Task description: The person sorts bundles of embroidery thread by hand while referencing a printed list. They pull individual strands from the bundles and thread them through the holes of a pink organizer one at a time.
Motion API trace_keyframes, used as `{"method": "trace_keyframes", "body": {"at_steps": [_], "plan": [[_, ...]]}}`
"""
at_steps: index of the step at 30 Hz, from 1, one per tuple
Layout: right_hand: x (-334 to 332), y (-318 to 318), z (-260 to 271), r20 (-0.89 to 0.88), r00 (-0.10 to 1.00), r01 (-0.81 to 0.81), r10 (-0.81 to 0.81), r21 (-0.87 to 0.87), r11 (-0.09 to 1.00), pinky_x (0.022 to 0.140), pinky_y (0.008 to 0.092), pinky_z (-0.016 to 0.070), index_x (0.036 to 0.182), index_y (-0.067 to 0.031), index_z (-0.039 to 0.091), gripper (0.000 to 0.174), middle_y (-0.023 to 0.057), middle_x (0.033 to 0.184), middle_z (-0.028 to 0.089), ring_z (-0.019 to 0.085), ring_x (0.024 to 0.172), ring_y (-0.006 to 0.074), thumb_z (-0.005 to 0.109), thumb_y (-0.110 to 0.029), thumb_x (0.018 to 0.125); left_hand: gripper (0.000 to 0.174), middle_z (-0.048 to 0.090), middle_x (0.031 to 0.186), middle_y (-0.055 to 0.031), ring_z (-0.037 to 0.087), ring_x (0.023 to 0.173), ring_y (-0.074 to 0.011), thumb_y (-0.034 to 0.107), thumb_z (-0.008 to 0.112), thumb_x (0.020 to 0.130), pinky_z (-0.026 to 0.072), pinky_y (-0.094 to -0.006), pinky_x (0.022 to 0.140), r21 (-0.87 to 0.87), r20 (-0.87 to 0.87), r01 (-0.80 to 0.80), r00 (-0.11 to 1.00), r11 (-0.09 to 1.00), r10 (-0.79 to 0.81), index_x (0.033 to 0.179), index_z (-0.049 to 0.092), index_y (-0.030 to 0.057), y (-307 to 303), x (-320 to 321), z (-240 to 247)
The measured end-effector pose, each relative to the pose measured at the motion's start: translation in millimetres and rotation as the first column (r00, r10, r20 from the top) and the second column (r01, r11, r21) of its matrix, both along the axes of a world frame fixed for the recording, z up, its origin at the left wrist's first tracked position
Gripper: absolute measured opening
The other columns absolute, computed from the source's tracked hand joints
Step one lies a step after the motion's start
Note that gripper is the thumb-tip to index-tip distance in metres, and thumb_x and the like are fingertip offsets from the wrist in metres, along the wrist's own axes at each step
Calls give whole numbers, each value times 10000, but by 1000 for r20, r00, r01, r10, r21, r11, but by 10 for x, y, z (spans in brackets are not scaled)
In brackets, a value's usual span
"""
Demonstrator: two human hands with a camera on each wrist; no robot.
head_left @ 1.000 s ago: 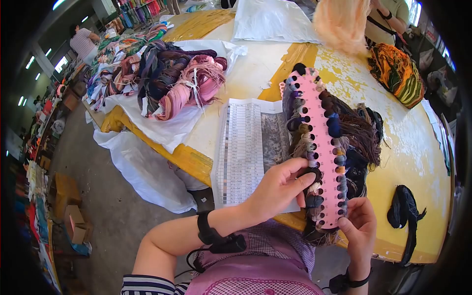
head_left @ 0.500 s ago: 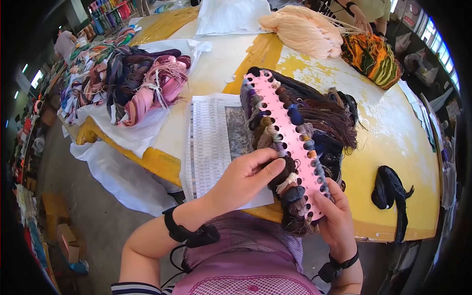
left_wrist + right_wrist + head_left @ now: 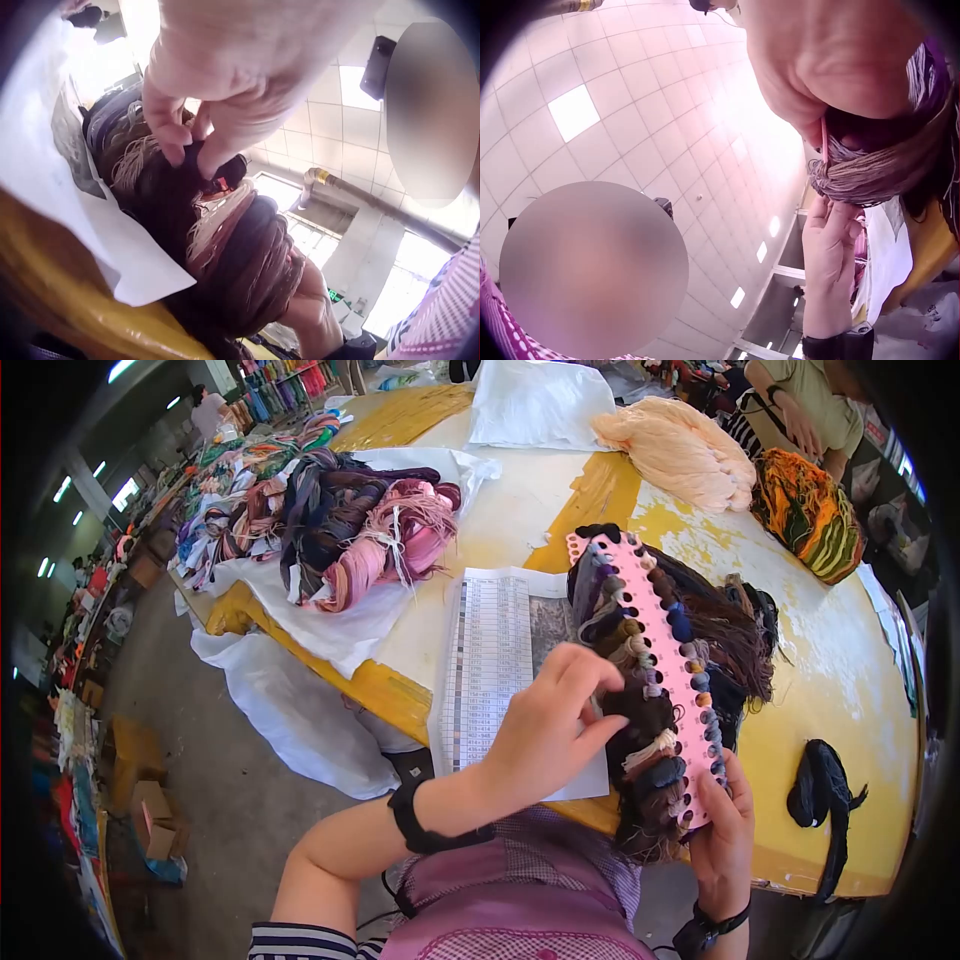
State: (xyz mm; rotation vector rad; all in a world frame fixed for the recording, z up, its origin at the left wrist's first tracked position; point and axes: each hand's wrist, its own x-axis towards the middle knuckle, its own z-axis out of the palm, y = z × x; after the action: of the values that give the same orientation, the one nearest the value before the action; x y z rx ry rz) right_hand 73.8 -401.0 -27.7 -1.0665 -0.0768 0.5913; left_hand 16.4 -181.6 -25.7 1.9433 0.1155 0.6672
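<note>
at the near side of a worn yellow-and-white table (image 3: 790,705), a long pink card with punched holes (image 3: 655,635)

its lower end lies by the near edge of the table, within the hands' reach, and its long axis runs away from the person, the far end leaning left. its holed face is turned upward, probably so that the tufts along both sides can be seen together. the right hand (image 3: 728,835) grips the lower right side, thumb on the face and fingers curled behind, likely to steady the card. at its left side, the left hand (image 3: 540,735) pinches a thick dark brown yarn tuft (image 3: 642,715) between thumb and fingertips, the fingers bent and only slightly apart. it seems held there to single out that tuft.

long brown and black yarn tails (image 3: 735,645) spread to the card's right. just left of the card, partly behind the left hand, lies a white printed sheet with columns and a grey picture (image 3: 490,660), perhaps placed for reading alongside it. farther right of the card is a knotted black hank (image 3: 823,790); beyond its far end, a pale peach skein (image 3: 690,455) and an orange, green and black bundle (image 3: 810,510). well to its left rests a tied pink-and-mauve skein (image 3: 395,540).
</note>
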Motion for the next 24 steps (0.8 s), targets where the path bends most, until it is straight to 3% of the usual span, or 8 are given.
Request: {"method": "trace_keyframes", "body": {"at_steps": [3,4,9,11,12,14,22,24], "plan": [[-6,-41,-75,21,1000,-7,7,16,1000,909,326,519,1301,10,456,358,132,1196,617,630,1060,189,518,-30,950,150,569,909,-62,564,635,-94,1,704,819,435,-237,533,1,-2,160,987,987,-160,964,673,23,-31,-124,-2],[-20,-43,-84,19,1000,-10,9,14,1000,909,326,519,1301,10,456,358,132,1196,617,630,1060,189,518,-30,950,80,546,846,-37,551,683,-79,33,679,866,426,-217,575,-138,-125,182,972,974,-199,941,701,17,-86,-168,42],[-80,40,-62,31,1000,-1,1,4,1000,862,293,526,1281,-16,490,326,94,1139,644,647,991,153,535,-37,959,141,501,815,-12,511,749,-79,102,616,940,402,-215,647,-285,-110,271,944,920,-312,1012,678,-3,-149,-143,-157],[-86,47,-53,42,999,-4,4,2,1000,864,291,522,1281,-16,492,324,91,1139,644,646,993,151,533,-37,961,228,545,883,-24,512,679,-78,197,540,998,387,-216,577,-522,-14,316,925,792,-379,1095,629,10,-181,-119,-205],[-83,47,-46,53,999,-9,9,-1,1000,867,288,519,1281,-15,493,322,88,1138,645,645,996,149,531,-37,962,228,545,883,-24,512,679,-78,197,540,998,387,-216,577,-525,-12,320,924,789,-382,1095,629,10,-159,-114,-181],[-75,82,-44,81,996,-31,31,8,999,864,282,516,1275,-14,496,316,85,1136,645,643,995,143,533,-36,962,316,594,937,-51,535,622,-78,303,446,1037,370,-204,518,-884,-114,198,786,424,-607,1144,576,35,-58,-118,-95],[-70,112,-65,164,982,-79,89,-69,995,808,226,493,1202,-25,552,241,22,1059,646,609,922,69,564,-62,964,389,621,774,-43,494,550,-53,347,415,1043,335,-177,465,-810,-117,247,820,531,-560,1077,607,11,-5,-61,-134],[-72,124,-87,157,983,-90,100,-67,994,810,228,492,1207,-26,551,247,22,1056,647,609,922,69,565,-62,963,302,618,766,-25,496,565,-42,288,515,1007,350,-177,488,-753,-156,231,847,616,-508,1002,650,18,-41,-53,-149]]}}
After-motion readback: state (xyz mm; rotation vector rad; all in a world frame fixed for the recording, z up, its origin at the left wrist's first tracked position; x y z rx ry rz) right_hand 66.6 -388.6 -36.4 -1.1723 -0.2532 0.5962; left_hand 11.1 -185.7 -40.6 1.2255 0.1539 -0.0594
